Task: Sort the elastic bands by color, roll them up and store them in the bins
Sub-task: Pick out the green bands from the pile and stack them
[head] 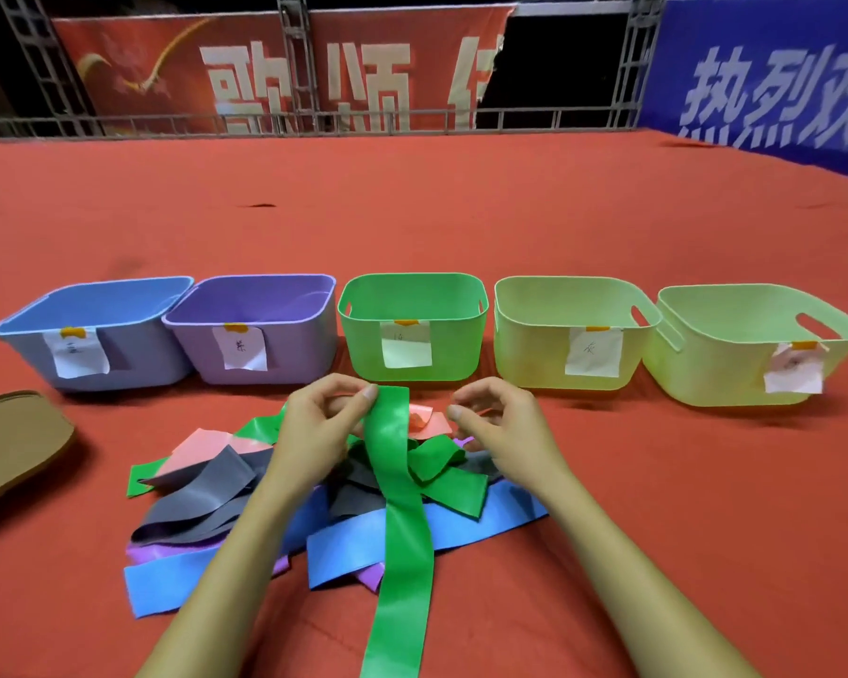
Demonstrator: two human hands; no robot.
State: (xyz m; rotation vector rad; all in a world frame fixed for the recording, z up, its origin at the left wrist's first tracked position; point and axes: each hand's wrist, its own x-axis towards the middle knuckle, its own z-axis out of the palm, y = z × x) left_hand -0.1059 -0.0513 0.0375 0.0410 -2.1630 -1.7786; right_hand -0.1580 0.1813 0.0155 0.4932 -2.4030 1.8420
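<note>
Five open bins [414, 330] stand in a close row, blocking the far side. A band pile [314, 506] fills the middle. Bare red cloth [706, 506] lies open on the right.

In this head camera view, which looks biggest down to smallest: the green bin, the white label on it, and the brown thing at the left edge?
1. Green bin, clearly largest.
2. Brown thing, though it is cut off by the frame edge and lies nearer the camera, so its true size is unsure.
3. White label, smallest.

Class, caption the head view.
Left hand pinches a green band above mixed bands, facing five bins.
</note>
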